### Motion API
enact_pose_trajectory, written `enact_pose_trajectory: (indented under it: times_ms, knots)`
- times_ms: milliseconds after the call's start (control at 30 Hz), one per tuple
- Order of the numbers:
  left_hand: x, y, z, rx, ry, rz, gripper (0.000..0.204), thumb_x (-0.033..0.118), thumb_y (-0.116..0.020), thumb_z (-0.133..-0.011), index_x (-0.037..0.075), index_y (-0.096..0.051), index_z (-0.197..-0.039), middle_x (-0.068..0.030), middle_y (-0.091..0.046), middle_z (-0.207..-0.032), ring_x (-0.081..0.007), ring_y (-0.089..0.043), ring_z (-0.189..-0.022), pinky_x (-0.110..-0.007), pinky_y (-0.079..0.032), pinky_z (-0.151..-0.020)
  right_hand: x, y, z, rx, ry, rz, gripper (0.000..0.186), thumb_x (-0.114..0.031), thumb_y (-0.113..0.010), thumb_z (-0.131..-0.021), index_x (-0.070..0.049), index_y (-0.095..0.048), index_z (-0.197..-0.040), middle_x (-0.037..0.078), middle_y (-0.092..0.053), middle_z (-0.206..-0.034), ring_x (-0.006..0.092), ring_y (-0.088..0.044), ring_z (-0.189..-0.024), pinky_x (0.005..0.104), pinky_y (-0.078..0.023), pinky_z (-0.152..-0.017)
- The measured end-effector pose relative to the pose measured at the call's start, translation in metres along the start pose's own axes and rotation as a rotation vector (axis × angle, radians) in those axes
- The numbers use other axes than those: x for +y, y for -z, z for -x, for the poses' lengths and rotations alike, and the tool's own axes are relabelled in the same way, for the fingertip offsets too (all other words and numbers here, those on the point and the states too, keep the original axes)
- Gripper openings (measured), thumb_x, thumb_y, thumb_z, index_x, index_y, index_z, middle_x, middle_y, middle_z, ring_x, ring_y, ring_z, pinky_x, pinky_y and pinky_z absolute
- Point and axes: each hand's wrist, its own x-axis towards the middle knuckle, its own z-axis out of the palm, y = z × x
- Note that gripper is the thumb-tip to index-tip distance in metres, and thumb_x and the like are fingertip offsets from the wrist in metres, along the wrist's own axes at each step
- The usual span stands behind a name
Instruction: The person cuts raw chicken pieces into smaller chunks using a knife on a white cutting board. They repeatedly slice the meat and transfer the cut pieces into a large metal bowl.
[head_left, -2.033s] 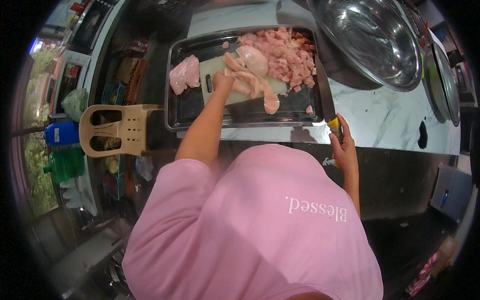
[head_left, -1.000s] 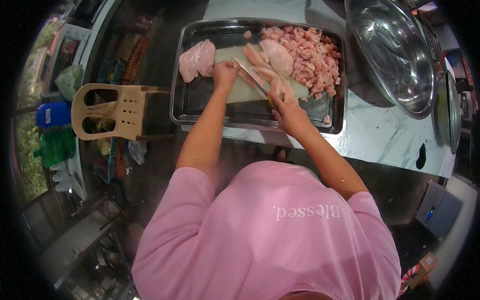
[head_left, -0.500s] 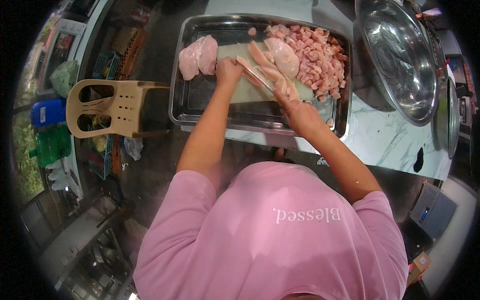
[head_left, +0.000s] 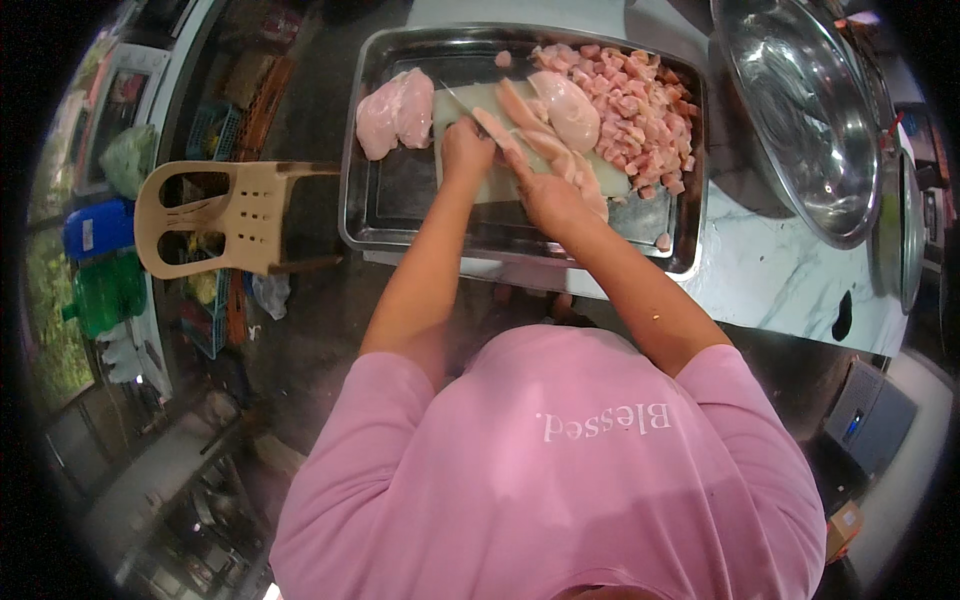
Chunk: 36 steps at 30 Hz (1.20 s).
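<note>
My right hand (head_left: 550, 203) is closed around a knife, its handle hidden in the fist. The knife's thin blade (head_left: 456, 98) points up and left over a pale cutting board (head_left: 487, 188). My left hand (head_left: 467, 152) is closed with curled fingers against the end of a raw chicken strip (head_left: 492, 130), partly hidden by them. More chicken strips (head_left: 575, 172) and a whole chicken piece (head_left: 571, 113) lie right of the blade. A pile of diced chicken (head_left: 640, 120) fills the right end of the metal tray (head_left: 400, 238); a whole chicken breast (head_left: 397, 115) lies at its left.
A large steel basin (head_left: 800, 110) leans at the right of the marble-patterned table (head_left: 770, 285). To the left stands a beige plastic chair (head_left: 245, 215). Crates (head_left: 207, 315) are stacked behind it. A grey box-like device (head_left: 868, 415) sits at the lower right.
My right hand has moved left and slightly up with the knife, whose tip now reaches further past the strips. My left hand has shifted a little right, onto the strip's end.
</note>
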Motion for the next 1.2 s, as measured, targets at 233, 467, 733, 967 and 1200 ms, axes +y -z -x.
enact_pose_trajectory:
  times_ms: [233, 467, 733, 967, 1200]
  knots:
    - [-0.006, -0.03, 0.031, 0.159, -0.101, 0.189, 0.026, 0.001, -0.059, -0.079, 0.0, -0.049, -0.103, -0.0203, -0.062, -0.094, -0.036, -0.064, -0.081, -0.045, -0.049, -0.074, 0.003, -0.001, 0.008, 0.029, -0.054, -0.081, 0.068, -0.018, -0.051, -0.091, -0.026, -0.017, -0.15, 0.025, -0.066, -0.095, 0.042, -0.064, -0.092, 0.0566, -0.042, -0.09]
    - [-0.046, -0.001, -0.001, 0.216, 0.244, 0.812, 0.02, -0.003, -0.052, -0.088, -0.005, -0.051, -0.108, -0.0151, -0.064, -0.091, -0.022, -0.065, -0.075, -0.033, -0.053, -0.064, 0.009, 0.006, 0.052, 0.102, 0.068, 0.069, 0.065, -0.016, -0.056, -0.089, -0.023, -0.026, -0.147, 0.023, -0.067, -0.096, 0.0414, -0.065, -0.089, 0.0483, -0.048, -0.086]
    - [-0.026, 0.017, -0.014, -0.135, 0.189, 0.398, 0.038, 0.015, -0.065, -0.083, -0.008, -0.05, -0.111, -0.0204, -0.062, -0.102, -0.0275, -0.065, -0.089, -0.037, -0.053, -0.072, 0.006, 0.042, 0.104, 0.209, -0.056, -0.405, 0.062, -0.016, -0.059, -0.09, -0.024, -0.031, -0.145, 0.022, -0.065, -0.092, 0.0377, -0.062, -0.083, 0.0421, -0.047, -0.08]
    - [0.048, -0.027, 0.032, -0.034, 0.076, -0.241, 0.087, 0.028, -0.071, -0.077, -0.005, -0.024, -0.142, -0.0301, -0.038, -0.137, -0.0457, -0.038, -0.127, -0.048, -0.042, -0.1, 0.023, 0.078, 0.175, 0.37, -0.237, -0.595, 0.062, -0.007, -0.055, -0.093, -0.027, -0.03, -0.147, 0.006, -0.058, -0.073, 0.0101, -0.045, -0.044, 0.0276, -0.042, -0.043]
    - [0.009, -0.017, 0.011, -0.157, -0.192, -0.471, 0.076, 0.009, -0.063, -0.078, -0.002, -0.024, -0.143, -0.0266, -0.037, -0.137, -0.0442, -0.038, -0.125, -0.048, -0.036, -0.105, 0.051, 0.068, 0.23, 0.394, -0.398, -0.547, 0.061, -0.011, -0.056, -0.092, -0.022, -0.03, -0.146, 0.026, -0.065, -0.109, 0.0407, -0.065, -0.095, 0.0407, -0.05, -0.079]
